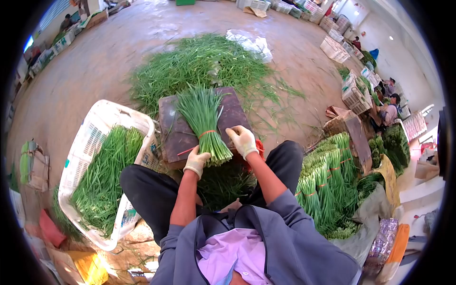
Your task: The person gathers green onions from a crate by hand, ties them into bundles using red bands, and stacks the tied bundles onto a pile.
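Observation:
A bundle of garlic chives (202, 116), with a red band around its stems, lies on a dark board (168, 121), leaves pointing away from me and pale cut ends toward me. My left hand (196, 161), in a pale glove, is closed at the lower left of the bundle, its fingers against the stem ends. A thin red strip (185, 151) shows beside those fingers. My right hand (242, 141), gloved too, is just right of the stems with its fingers partly bent and apart; I see nothing in it. Something red (259, 148) shows behind the right wrist.
Loose chives (190, 66) are heaped on the floor beyond the board, beside white plastic (251, 43). A white crate (102, 111) of chives stands at left. Several tied bundles (327, 180) are stacked at right. Other people (390, 111) sit among crates at far right.

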The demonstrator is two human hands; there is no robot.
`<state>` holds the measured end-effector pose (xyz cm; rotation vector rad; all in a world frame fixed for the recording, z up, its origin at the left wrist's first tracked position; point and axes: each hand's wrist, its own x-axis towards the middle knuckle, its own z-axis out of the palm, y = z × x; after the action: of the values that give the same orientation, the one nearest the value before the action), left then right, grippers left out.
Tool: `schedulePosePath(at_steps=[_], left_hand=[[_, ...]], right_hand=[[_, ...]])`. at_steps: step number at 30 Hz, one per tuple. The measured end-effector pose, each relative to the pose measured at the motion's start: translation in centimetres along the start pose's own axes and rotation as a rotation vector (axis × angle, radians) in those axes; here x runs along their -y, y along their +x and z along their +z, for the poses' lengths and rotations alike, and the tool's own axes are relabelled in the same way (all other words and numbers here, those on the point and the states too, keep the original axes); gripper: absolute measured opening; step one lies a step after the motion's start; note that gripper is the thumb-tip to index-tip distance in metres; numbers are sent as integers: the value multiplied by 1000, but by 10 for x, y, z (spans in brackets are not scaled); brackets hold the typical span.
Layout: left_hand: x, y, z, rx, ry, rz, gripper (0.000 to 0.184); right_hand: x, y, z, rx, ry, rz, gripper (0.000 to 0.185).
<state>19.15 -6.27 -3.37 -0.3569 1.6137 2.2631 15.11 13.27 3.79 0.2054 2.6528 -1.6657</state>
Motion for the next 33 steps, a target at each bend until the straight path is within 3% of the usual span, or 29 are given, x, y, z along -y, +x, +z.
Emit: schedulePosePath(at_steps=[2,3,5,7,8,9,10,13,15,16,17,19,20,22,23,26,33], left_hand=[[-1,2,2,47,-80,-24,53],[1,4,1,57,-69,-19,53],[4,11,-4,168,-236,-56,52],[3,14,-8,224,-385,-123,48],[3,15,-5,184,-437,-144,51],[5,14,-4,143,-489,-169,56],[9,18,-4,56,-197,-56,73],[15,18,-1,-16,-8,93,77],[16,17,-3,-42,-70,81,71],[16,17,-5,-21,-134,60,66],[16,16,-8,-1,-199,40,61],[17,14,-5,-37,-201,72,55],[17,14,-3,-30,-205,62,55],[15,13,1,-20,-211,55,54],[14,12,3,-44,-259,22,53],[22,25,-5,-42,-346,21,50],[-2,5,-4,-150,-265,-80,39]], right_hand=[[-36,26,6,-44,-259,-114,59],[-54,34,14,105,-310,-38,74],[-65,31,34,376,110,225,80],[-72,27,62,281,149,159,83],[-70,24,68,364,386,244,83],[-69,21,81,369,390,244,83],[-67,18,96,312,458,257,83],[-44,2,90,253,543,259,86],[-31,-1,67,569,697,279,89],[-28,-2,56,578,629,213,87],[-28,-1,50,449,298,155,83],[-15,-12,45,249,-42,42,76],[-12,-19,47,248,-45,43,76],[-12,-39,60,-82,-180,-390,71],[-10,-49,63,-151,-291,-509,65],[-4,-64,72,-211,-479,-731,59],[-19,-36,81,9,-427,-698,52]])
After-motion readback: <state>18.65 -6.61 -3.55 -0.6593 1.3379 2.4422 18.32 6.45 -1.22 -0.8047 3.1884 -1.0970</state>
